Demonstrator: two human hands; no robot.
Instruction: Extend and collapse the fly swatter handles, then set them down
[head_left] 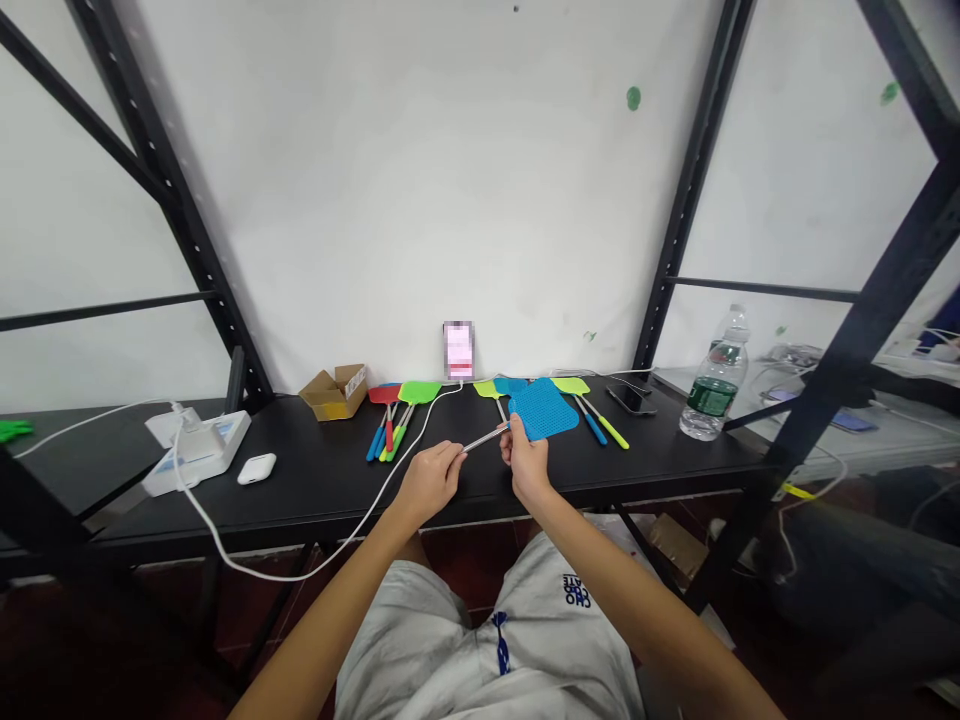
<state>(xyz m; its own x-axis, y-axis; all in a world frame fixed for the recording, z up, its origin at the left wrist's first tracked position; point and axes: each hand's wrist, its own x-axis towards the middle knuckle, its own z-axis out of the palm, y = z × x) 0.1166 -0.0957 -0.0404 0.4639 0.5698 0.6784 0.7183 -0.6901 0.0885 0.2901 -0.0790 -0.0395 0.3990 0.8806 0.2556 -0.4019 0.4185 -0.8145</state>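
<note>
Behind everything, a white wall with a few green marks, and before it a black tabletop between dark metal posts. Over the middle of this tabletop, a blue swatter, held by both hands, with its perforated head toward the right and its thin grey rod slanting down toward the left. Left hand closed around the lower end of the rod, with the handle hidden inside. Right hand also closed, pinching with the thumb just beside the head. Partly behind the blue head, further swatters, yellow-green and blue. To the right, a yellow-green swatter, near a dark phone lying flat and a water bottle standing upright. To the left, red and green swatters with coloured handles together, then an open carton, a small white case and a white power strip. Against the wall, a lit phone, with its screen blurred.
</note>
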